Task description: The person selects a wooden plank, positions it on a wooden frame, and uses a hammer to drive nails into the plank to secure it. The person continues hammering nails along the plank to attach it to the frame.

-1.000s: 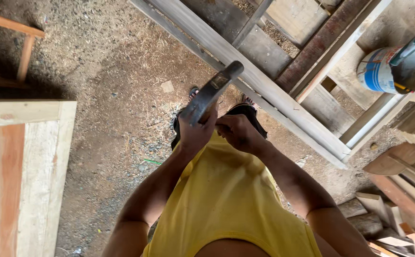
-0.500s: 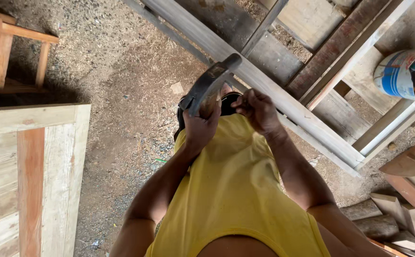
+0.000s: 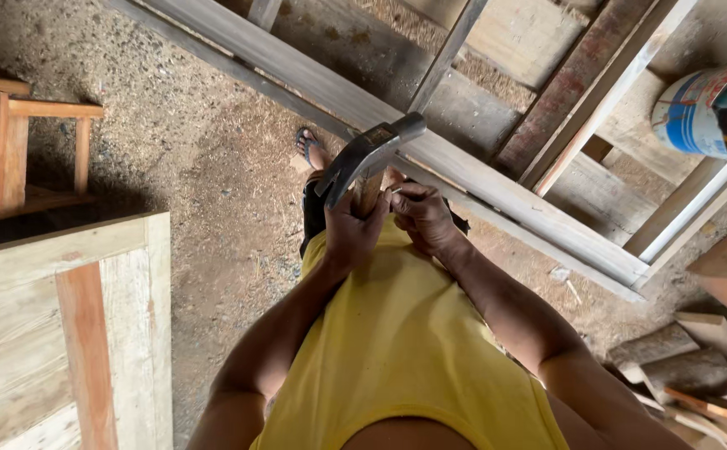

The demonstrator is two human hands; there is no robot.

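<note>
We find our left hand (image 3: 355, 229) gripping the hammer (image 3: 369, 156), right hand (image 3: 423, 218) pinching a nail (image 3: 397, 191); slips risk fingers.

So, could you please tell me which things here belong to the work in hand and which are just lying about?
In hand:
- hammer, gripped by left hand
- right hand, pinching something small, too small to tell

Lying about:
- paint can
- wooden frame
- wood offcuts
- plank panel
</note>
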